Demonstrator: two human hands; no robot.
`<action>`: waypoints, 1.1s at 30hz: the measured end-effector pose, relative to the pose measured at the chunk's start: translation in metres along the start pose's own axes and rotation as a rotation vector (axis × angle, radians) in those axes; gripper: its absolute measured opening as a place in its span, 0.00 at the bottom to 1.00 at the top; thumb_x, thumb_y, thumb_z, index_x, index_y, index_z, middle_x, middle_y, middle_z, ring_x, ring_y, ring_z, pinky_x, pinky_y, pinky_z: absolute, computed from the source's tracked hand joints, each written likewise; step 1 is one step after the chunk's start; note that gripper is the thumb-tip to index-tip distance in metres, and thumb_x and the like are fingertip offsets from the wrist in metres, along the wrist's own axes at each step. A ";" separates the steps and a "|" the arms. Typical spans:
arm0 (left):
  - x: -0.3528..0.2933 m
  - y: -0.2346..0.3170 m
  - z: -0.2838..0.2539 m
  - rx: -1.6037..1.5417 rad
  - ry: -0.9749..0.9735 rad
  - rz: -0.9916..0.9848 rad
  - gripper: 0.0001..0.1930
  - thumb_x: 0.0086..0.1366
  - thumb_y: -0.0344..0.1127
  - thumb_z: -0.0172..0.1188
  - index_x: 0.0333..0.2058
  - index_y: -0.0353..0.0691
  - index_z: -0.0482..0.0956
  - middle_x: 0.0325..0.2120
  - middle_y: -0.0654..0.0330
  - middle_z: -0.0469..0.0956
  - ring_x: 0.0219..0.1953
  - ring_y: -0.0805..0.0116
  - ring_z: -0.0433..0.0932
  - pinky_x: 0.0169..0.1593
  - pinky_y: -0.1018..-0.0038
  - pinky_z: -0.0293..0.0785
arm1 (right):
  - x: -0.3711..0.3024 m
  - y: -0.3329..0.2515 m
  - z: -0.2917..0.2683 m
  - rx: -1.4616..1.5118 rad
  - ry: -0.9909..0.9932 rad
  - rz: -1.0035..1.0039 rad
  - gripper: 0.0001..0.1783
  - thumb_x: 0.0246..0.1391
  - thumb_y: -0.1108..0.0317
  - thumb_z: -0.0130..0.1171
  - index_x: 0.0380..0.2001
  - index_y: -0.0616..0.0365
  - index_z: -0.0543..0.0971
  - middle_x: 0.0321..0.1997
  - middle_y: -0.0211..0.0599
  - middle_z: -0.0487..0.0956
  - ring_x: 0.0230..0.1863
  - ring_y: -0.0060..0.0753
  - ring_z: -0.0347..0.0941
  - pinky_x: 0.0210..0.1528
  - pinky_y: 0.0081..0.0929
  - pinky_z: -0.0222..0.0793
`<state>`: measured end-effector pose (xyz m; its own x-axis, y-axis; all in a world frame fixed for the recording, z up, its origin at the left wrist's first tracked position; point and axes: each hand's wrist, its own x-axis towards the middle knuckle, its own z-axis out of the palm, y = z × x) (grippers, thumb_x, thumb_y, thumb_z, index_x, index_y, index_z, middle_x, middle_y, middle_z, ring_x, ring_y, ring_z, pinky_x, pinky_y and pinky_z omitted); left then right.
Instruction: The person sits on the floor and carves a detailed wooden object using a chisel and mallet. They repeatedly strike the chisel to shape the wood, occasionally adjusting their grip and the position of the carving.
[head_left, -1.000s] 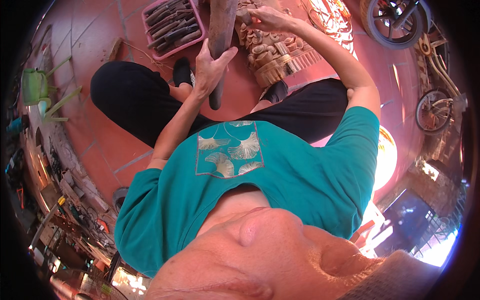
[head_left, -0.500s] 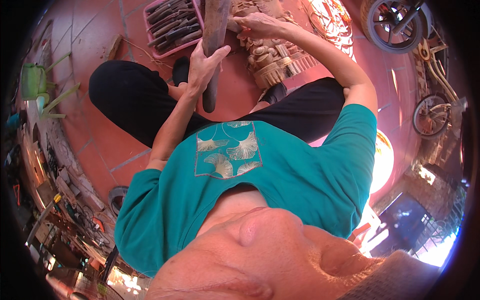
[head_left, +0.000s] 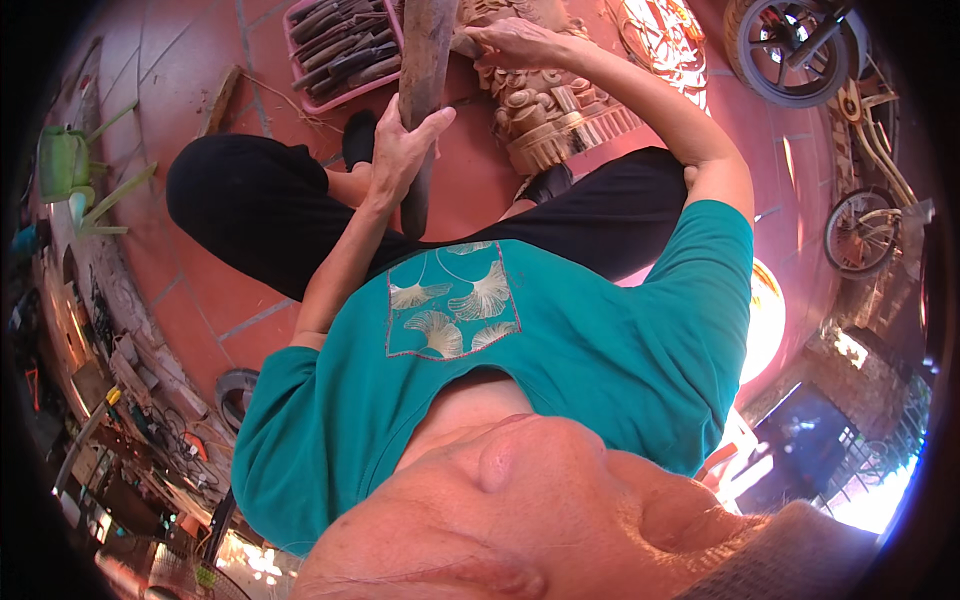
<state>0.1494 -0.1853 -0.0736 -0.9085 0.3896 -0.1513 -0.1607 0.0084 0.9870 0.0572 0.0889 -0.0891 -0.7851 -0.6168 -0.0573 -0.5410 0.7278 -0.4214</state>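
Note:
I sit cross-legged on a red tiled floor (head_left: 200,80) in black trousers and a teal shirt. My left hand (head_left: 400,150) grips a long dark wooden club (head_left: 428,50) around its middle and holds it upright between my knees. My right hand (head_left: 515,45) is closed on top of a pale carved wooden block (head_left: 550,110) with scroll patterns, standing just right of the club. A short pale tool handle (head_left: 465,45) sticks out of that fist toward the club; its blade is hidden.
A pink tray (head_left: 345,50) with several dark-handled carving tools lies on the floor beyond my left knee. A round carved panel (head_left: 660,40) and wheels (head_left: 790,50) stand at the upper right. A green watering can (head_left: 62,165) and workshop clutter line the left edge.
My left hand and the club have drifted slightly left and down in view. My right hand stays closed on the carved block.

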 end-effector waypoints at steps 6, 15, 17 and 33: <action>0.002 -0.003 -0.003 -0.022 0.028 0.001 0.18 0.65 0.41 0.70 0.44 0.37 0.74 0.24 0.66 0.74 0.20 0.79 0.74 0.25 0.79 0.72 | -0.003 -0.004 -0.006 -0.086 -0.001 0.013 0.29 0.56 0.58 0.68 0.57 0.60 0.74 0.34 0.46 0.82 0.40 0.52 0.81 0.43 0.46 0.75; 0.002 -0.001 -0.004 0.042 -0.002 -0.024 0.17 0.66 0.39 0.70 0.44 0.37 0.74 0.25 0.66 0.74 0.20 0.78 0.73 0.25 0.79 0.71 | -0.002 -0.006 -0.004 -0.066 -0.031 0.034 0.32 0.54 0.59 0.70 0.60 0.60 0.74 0.33 0.43 0.83 0.39 0.51 0.82 0.41 0.44 0.76; 0.002 -0.002 -0.004 0.042 -0.009 -0.019 0.17 0.66 0.40 0.70 0.43 0.37 0.74 0.25 0.66 0.74 0.20 0.78 0.73 0.25 0.79 0.71 | -0.002 -0.006 -0.003 -0.060 -0.035 0.036 0.32 0.54 0.59 0.70 0.59 0.60 0.74 0.32 0.43 0.83 0.38 0.52 0.82 0.40 0.45 0.76; -0.004 0.001 -0.002 0.048 0.008 -0.023 0.17 0.66 0.39 0.69 0.44 0.36 0.74 0.25 0.66 0.74 0.20 0.78 0.74 0.25 0.79 0.71 | -0.007 -0.010 -0.003 -0.056 -0.010 -0.013 0.29 0.56 0.60 0.69 0.59 0.55 0.74 0.33 0.46 0.82 0.39 0.52 0.82 0.40 0.47 0.76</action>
<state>0.1523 -0.1890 -0.0725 -0.9079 0.3811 -0.1744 -0.1631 0.0619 0.9847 0.0668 0.0867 -0.0823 -0.7752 -0.6287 -0.0614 -0.5669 0.7353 -0.3713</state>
